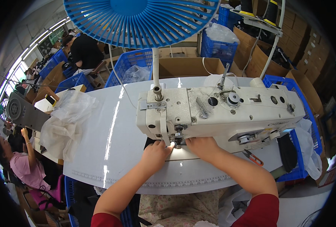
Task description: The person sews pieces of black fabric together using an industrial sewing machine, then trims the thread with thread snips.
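Observation:
A white industrial sewing machine point(213, 113) stands on the pale table in front of me. My left hand point(155, 154) is at the left of its needle area, fingers bent and drawn together on a piece of black fabric point(149, 142). Only a small part of that fabric shows beside the hand. Just right of the presser foot point(178, 143) is my right hand point(201, 146), its fingertips hidden under the machine head. What it touches there cannot be seen. Thread snips point(254, 157) with orange-red handles lie on the table near my right forearm.
Blue crates point(132, 62) and cardboard boxes point(192, 67) stand behind the table. A blue fan point(137, 22) hangs above. Crumpled clear plastic point(64, 126) lies at the left. Black cloth point(287, 153) hangs at the right edge. Other people sit at the left.

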`<state>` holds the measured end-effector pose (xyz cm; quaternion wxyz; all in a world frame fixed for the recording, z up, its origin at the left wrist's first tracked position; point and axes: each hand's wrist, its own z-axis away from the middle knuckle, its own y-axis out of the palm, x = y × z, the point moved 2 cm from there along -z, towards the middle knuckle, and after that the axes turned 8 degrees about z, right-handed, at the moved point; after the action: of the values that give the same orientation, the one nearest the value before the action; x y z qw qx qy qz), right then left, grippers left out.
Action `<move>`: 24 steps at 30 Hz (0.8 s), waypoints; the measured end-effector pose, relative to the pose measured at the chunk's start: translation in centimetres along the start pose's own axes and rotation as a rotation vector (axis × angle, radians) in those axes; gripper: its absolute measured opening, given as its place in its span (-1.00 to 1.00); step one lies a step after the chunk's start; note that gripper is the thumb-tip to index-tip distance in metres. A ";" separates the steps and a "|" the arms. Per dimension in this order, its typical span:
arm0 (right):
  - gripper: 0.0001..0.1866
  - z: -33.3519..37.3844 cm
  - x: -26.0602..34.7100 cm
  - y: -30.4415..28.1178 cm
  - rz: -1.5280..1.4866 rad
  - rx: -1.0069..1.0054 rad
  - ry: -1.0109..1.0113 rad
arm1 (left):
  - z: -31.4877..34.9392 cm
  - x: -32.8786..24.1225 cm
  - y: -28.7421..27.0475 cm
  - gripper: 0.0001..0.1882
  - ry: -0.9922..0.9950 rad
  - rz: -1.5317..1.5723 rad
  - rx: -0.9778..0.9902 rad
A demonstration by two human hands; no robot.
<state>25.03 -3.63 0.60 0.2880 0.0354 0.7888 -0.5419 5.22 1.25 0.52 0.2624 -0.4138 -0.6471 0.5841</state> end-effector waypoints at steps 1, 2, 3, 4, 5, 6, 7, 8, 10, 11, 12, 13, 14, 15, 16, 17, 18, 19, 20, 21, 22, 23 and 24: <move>-0.71 0.0 -0.1 0.1 0.012 -0.030 0.010 | 0.0 0.0 -0.1 -0.64 0.005 0.011 0.003; -0.71 -0.1 -0.1 0.2 0.012 -0.032 0.008 | 0.0 0.0 -0.1 -0.63 0.009 0.022 0.005; -0.74 -0.1 -0.1 0.3 0.011 -0.097 0.017 | 0.0 0.0 -0.2 -0.63 0.004 0.022 0.004; -0.78 -0.1 -0.2 0.4 0.010 -0.162 0.027 | 0.0 -0.1 -0.2 -0.63 0.016 0.007 0.006; -0.78 -0.1 -0.3 0.8 0.008 -0.164 0.023 | 0.0 -0.1 -0.3 -0.63 0.027 -0.007 0.008; -0.81 -0.2 -0.4 1.0 -0.034 -0.186 -0.032 | -0.1 -0.2 -0.5 -0.63 0.027 -0.006 0.008; -0.85 -0.2 -0.6 1.0 -0.077 -0.208 -0.087 | -0.3 -0.4 -0.7 -0.63 0.024 -0.012 0.028; -0.85 -0.2 -0.7 0.9 -0.078 -0.206 -0.086 | -0.4 -0.5 -0.8 -0.63 0.023 -0.018 0.047; -0.90 -0.9 -0.7 -1.0 -0.104 -0.264 -0.158 | 0.0 -0.1 -0.8 -0.64 0.039 -0.026 0.022; -0.90 -1.1 -0.5 -1.4 -0.106 -0.266 -0.162 | 0.1 -0.1 -0.8 -0.64 0.061 -0.033 -0.002; -0.90 -1.2 -0.4 -1.6 -0.107 -0.265 -0.164 | 0.0 -0.2 -0.7 -0.64 0.064 -0.032 0.000; -0.89 -1.1 -0.4 -1.7 -0.108 -0.263 -0.165 | -0.1 -0.4 -0.8 -0.66 0.063 -0.024 -0.018; -0.89 -0.9 -0.3 -1.5 -0.108 -0.260 -0.162 | -0.1 -0.6 -0.7 -0.69 0.062 -0.016 -0.036; -0.89 -0.8 0.0 -1.1 -0.141 -0.217 -0.171 | 0.0 -0.7 -0.5 -0.69 0.064 -0.016 -0.035; -0.88 -0.7 0.1 -0.9 -0.173 -0.174 -0.179 | 0.2 -0.5 -0.2 -0.73 0.006 0.017 -0.067; -0.88 -0.7 0.1 -0.9 -0.174 -0.174 -0.177 | 0.4 -0.4 0.0 -0.77 -0.051 0.049 -0.099; -0.88 -0.6 0.1 -1.0 -0.185 -0.200 -0.166 | 0.7 -0.3 0.4 -0.77 -0.050 0.051 -0.096; -0.88 -0.6 0.2 -1.1 -0.197 -0.226 -0.155 | 0.9 0.0 0.7 -0.82 -0.123 0.111 -0.124; -0.88 -0.6 0.3 -1.0 -0.197 -0.224 -0.154 | 1.1 0.2 0.8 -0.87 -0.197 0.170 -0.152; -0.88 -0.5 0.3 -0.8 -0.198 -0.232 -0.147 | 1.0 0.1 0.9 -0.87 -0.195 0.172 -0.150; -0.87 -0.5 0.3 -0.6 -0.197 -0.240 -0.140 | 0.9 0.1 0.7 -0.88 -0.188 0.178 -0.168; -0.87 -0.4 0.4 -0.3 -0.197 -0.238 -0.139 | 0.8 0.0 0.6 -0.90 -0.182 0.184 -0.186; -0.86 -0.5 0.5 0.0 -0.159 -0.234 -0.144 | 0.7 -0.1 0.5 -0.90 -0.182 0.185 -0.185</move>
<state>24.42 -3.35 0.53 0.3021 -0.1002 0.8242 -0.4685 4.83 0.79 -0.07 0.1086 -0.4396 -0.6783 0.5787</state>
